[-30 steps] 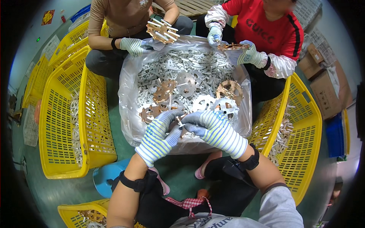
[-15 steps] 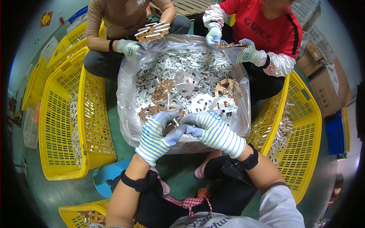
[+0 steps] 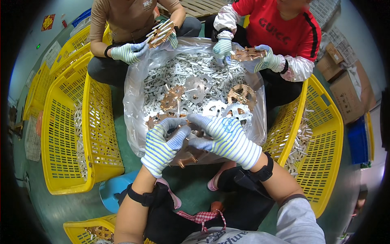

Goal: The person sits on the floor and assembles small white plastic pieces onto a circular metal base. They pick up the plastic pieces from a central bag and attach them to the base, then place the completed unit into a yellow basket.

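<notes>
Between my gloved hands, over the near edge of a plastic-lined bin (image 3: 132, 101), is a copper-coloured metal disc (image 3: 186, 157), tilted and partly covered by my fingers. My left hand (image 3: 161, 147) grips its left side between thumb and fingers. My right hand (image 3: 229, 140) is closed at its upper right; what its fingertips pinch there is hidden. Small silver metal strips (image 3: 187, 67) fill the bin. On top of them lie copper discs (image 3: 172, 97) and silver cut-out discs (image 3: 196, 90), just beyond my hands.
Across the bin, a person in tan holds a copper disc with white rods (image 3: 160, 34). Another in red holds a copper disc (image 3: 248, 54), one hand low over the strips. Yellow baskets (image 3: 103, 122) flank the bin left and right (image 3: 325, 142). A blue stool (image 3: 115, 189) stands near left.
The disc in my hands has tipped and come lower, showing more below my fingers. My right thumb has shifted. Across the bin, the person in red has lowered one hand toward the strips.
</notes>
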Available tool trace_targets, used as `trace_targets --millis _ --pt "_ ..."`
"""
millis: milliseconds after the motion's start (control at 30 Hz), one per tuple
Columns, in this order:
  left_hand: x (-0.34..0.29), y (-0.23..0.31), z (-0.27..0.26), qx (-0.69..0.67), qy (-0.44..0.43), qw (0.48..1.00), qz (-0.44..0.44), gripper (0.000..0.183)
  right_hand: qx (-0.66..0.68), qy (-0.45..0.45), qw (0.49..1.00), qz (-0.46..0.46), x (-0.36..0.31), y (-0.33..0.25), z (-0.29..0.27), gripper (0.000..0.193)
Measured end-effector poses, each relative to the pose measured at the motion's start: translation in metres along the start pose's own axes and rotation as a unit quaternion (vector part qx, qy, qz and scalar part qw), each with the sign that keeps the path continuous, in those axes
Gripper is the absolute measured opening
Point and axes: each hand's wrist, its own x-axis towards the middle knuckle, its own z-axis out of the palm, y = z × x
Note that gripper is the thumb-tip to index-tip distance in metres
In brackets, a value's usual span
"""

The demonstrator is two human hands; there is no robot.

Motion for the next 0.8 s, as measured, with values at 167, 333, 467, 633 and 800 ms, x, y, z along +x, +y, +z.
trace_targets --millis 167,333,467,633,800 --pt "0.004 0.000 -0.006 0.010 -0.060 0.998 -0.027 0.037 -0.057 -0.051 0.996 0.045 0.001 0.008 0.000 0.040" --pt "0.003 0.001 -0.016 -0.016 -0.074 0.997 0.011 0.045 -0.001 0.000 0.997 0.079 0.003 0.021 -0.003 0.037" --pt "0.000 -0.005 -0.016 -0.102 -0.010 0.995 0.005 0.042 0.254 0.052 0.957 0.134 0.004 0.024 -0.006 0.044" --pt "0.006 -0.009 -0.009 0.073 -0.003 0.987 0.141 0.025 0.629 -0.016 0.718 0.298 0.005 0.022 -0.006 0.077" --pt "0.002 -0.013 0.015 0.138 0.018 0.985 0.100 0.021 0.523 -0.075 0.786 0.321 0.004 0.005 0.014 0.083"
